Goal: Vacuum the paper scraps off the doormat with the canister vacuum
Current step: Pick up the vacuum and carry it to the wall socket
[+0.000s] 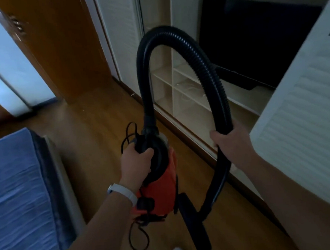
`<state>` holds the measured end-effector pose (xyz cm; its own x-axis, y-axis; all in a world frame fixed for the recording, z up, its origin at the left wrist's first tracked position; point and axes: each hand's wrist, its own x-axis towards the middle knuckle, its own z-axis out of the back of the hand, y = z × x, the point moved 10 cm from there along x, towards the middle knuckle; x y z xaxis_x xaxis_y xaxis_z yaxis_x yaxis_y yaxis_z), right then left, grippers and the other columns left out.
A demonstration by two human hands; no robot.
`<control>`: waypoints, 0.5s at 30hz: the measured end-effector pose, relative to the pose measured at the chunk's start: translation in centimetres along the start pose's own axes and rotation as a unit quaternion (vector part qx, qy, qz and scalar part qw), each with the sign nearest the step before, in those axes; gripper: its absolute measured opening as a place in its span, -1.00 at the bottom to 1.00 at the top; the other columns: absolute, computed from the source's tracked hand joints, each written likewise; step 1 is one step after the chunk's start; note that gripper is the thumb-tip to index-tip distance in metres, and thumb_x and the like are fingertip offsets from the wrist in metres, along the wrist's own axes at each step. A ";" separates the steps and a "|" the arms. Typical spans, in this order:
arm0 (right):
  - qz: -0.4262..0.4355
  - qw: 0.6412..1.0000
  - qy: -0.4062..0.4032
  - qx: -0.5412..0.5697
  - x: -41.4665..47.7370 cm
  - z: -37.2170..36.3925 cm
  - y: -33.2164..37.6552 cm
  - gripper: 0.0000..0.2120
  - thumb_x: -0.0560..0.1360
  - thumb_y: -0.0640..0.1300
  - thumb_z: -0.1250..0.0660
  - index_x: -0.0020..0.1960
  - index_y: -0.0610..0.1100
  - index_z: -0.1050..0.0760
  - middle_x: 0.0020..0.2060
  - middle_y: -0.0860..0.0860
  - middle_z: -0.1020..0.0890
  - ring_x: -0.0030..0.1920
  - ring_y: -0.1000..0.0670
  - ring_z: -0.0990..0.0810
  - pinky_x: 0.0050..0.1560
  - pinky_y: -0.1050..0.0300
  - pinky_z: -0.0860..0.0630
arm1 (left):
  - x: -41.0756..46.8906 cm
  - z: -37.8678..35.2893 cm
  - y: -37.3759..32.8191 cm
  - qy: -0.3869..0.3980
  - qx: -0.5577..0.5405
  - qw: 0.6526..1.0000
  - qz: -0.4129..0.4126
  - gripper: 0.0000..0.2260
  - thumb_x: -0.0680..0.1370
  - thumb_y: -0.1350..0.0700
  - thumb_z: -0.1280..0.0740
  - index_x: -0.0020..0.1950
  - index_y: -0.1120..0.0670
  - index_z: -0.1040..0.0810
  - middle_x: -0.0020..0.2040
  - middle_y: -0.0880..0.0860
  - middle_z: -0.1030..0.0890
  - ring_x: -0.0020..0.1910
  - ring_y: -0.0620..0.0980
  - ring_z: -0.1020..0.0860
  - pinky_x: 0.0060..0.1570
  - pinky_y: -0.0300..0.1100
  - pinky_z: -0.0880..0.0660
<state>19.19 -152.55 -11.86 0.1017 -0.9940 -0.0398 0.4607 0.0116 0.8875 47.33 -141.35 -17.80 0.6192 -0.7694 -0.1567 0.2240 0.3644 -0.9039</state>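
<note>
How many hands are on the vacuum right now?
2. The left hand grips the handle atop the orange canister vacuum; the right hand holds the black hose on the right side of its loop. Neither is hidden.

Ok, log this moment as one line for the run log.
left hand: grips canister vacuum by handle | right hand: holds hose | cord: dangling below | doormat, scraps: not in view

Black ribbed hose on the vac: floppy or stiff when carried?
Probably semi-stiff: the hose holds a tall arch above the canister without support at the top. Likely springy, since the right hand grips it mid-length to close the loop. The floor nozzle hanging below may swing.
</note>
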 end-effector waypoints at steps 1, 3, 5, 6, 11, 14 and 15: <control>0.007 1.000 0.003 0.002 1.1 -0.9 1.1 -0.83 0.42 -0.15 -0.43 -0.12 -0.17 -0.45 -0.30 -0.13 -0.58 -0.33 -0.03 -0.56 -0.28 0.03 -0.58 | 1.3 0.8 -0.3 -0.005 0.001 1.000 -0.002 -0.93 0.51 0.17 -0.34 -0.06 0.15 -0.53 -0.33 0.14 -0.57 -0.49 0.02 -0.53 -0.46 -0.11 -0.53; 0.021 1.000 0.008 0.000 3.3 -2.8 3.0 -0.84 0.42 -0.16 -0.43 -0.10 -0.16 -0.46 -0.30 -0.15 -0.60 -0.34 -0.01 -0.56 -0.30 0.06 -0.58 | 4.1 2.7 -0.9 -0.021 0.000 1.000 -0.012 -0.94 0.51 0.16 -0.35 -0.06 0.14 -0.53 -0.32 0.16 -0.58 -0.47 0.04 -0.54 -0.44 -0.07 -0.54; 0.035 0.999 0.020 0.004 5.7 -5.2 4.9 -0.85 0.42 -0.16 -0.42 -0.14 -0.20 -0.47 -0.34 -0.14 -0.59 -0.38 0.01 -0.56 -0.33 0.06 -0.56 | 6.8 4.7 -1.3 -0.042 0.006 0.999 -0.016 -0.95 0.51 0.17 -0.35 -0.07 0.13 -0.53 -0.33 0.15 -0.59 -0.48 0.04 -0.55 -0.45 -0.09 -0.53; 0.044 0.999 0.031 0.010 6.8 -6.6 5.8 -0.86 0.42 -0.17 -0.42 -0.18 -0.18 -0.46 -0.37 -0.11 -0.57 -0.40 0.03 -0.55 -0.35 0.08 -0.54 | 8.2 5.7 -1.3 -0.055 0.008 0.998 -0.016 -0.96 0.51 0.17 -0.35 -0.08 0.13 -0.53 -0.33 0.15 -0.59 -0.49 0.04 -0.55 -0.48 -0.11 -0.52; 0.051 0.997 0.057 -0.002 12.7 -14.1 8.6 -0.82 0.45 -0.19 -0.39 -0.21 -0.15 -0.38 -0.39 -0.02 -0.48 -0.44 0.08 -0.42 -0.45 0.35 -0.38 | 14.3 9.6 0.1 -0.096 0.008 0.995 0.002 -0.93 0.51 0.18 -0.35 -0.04 0.15 -0.55 -0.37 0.13 -0.56 -0.54 0.00 -0.51 -0.51 -0.17 -0.46; 0.058 0.993 0.101 0.022 16.6 -19.2 9.6 -0.83 0.43 -0.14 -0.40 -0.16 -0.24 -0.48 -0.31 -0.14 -0.59 -0.38 0.02 -0.53 -0.33 0.15 -0.49 | 18.6 11.8 1.5 -0.122 -0.001 0.992 0.021 -0.92 0.49 0.18 -0.35 -0.04 0.11 -0.57 -0.39 0.10 -0.56 -0.52 0.00 -0.52 -0.49 -0.13 -0.48; 0.061 0.991 0.115 0.030 18.1 -21.0 10.0 -0.83 0.44 -0.14 -0.40 -0.14 -0.24 -0.50 -0.29 -0.16 -0.61 -0.36 0.01 -0.54 -0.32 0.12 -0.50 | 20.1 12.6 2.0 -0.132 -0.005 0.991 0.029 -0.92 0.48 0.18 -0.36 -0.04 0.10 -0.58 -0.40 0.09 -0.55 -0.52 0.00 -0.52 -0.48 -0.11 -0.48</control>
<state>44.20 -168.11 -13.32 0.3551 -0.9344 -0.0289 0.3803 0.1161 0.9175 69.68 -149.44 -17.74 0.8069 -0.5820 -0.1008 0.1746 0.3981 -0.9006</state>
